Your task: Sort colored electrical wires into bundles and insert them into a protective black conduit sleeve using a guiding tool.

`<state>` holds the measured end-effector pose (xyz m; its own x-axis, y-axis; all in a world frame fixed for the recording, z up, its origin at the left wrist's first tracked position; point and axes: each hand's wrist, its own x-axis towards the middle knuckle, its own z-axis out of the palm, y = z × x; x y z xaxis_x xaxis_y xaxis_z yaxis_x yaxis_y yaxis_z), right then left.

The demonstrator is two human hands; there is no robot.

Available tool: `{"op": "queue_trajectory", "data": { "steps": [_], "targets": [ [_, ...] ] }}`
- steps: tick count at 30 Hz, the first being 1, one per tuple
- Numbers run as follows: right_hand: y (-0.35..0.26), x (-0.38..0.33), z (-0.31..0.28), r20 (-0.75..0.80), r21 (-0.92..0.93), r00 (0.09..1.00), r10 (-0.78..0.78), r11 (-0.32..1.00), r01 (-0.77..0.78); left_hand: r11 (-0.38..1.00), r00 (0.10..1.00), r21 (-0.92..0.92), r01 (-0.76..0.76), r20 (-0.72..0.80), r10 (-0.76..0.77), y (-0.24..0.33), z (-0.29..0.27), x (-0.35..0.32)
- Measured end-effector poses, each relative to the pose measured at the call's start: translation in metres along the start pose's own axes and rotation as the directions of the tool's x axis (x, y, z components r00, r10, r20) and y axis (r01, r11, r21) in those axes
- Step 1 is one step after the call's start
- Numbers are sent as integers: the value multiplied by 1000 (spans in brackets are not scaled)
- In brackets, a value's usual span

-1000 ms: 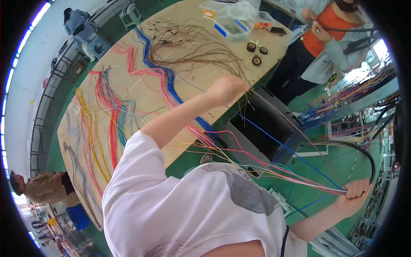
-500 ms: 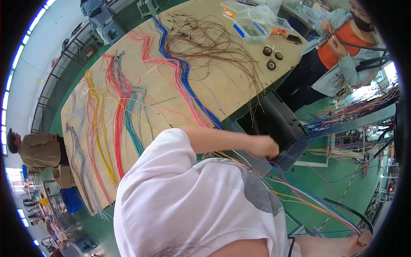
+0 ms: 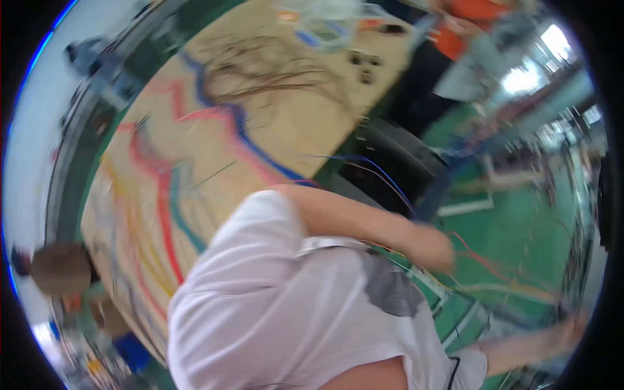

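Observation:
Motion blurs the whole view. My left hand (image 3: 432,248) is a rounded, closed shape in front of my body. Loose coloured wires (image 3: 484,261) pass beside it, and what its fingers hold is hidden. At the lower right my right hand (image 3: 575,328) is stretched far out, smeared, at the end of the bundle of coloured wires. Lengths of blue (image 3: 270,153), red (image 3: 164,227) and teal wire (image 3: 182,221) lie in rows across the wooden table (image 3: 292,130). A tangle of brown wires (image 3: 266,71) spreads over its far side.
A dark open bin (image 3: 396,156) stands at the table's right edge. Clear plastic boxes (image 3: 325,29) and several small dark rolls (image 3: 365,65) sit at the far corner. A person in orange (image 3: 455,36) stands beyond the bin; another person (image 3: 62,270) is at the left.
The view has swung, so the table appears shifted left. My left hand has moved right and down, away from the bin. My right hand has moved slightly up and right.

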<state>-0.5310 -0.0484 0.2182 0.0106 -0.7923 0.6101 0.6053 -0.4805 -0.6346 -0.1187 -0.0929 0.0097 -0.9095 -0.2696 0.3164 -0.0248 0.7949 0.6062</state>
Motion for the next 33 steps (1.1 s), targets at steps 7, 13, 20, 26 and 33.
{"op": "queue_trajectory", "data": {
  "steps": [7,13,20,26,33],
  "targets": [
    [152,14,102,-511,-51,846,-151,988,146,979,728,-181,91,-659,-190,3,-84,61],
    [196,7,113,-494,103,855,-161,965,241,536,971,-839,93,-44,-237,13,-51,87],
    [218,-2,94,-563,245,827,16,958,148,391,906,-881,266,91,-413,33,-40,71],
    [213,-1,92,-573,199,819,-38,963,183,46,901,-970,238,203,-384,34,-41,67],
    [244,-22,106,-561,122,828,23,991,55,129,832,-934,332,226,-507,31,-51,59]
  ]
}}
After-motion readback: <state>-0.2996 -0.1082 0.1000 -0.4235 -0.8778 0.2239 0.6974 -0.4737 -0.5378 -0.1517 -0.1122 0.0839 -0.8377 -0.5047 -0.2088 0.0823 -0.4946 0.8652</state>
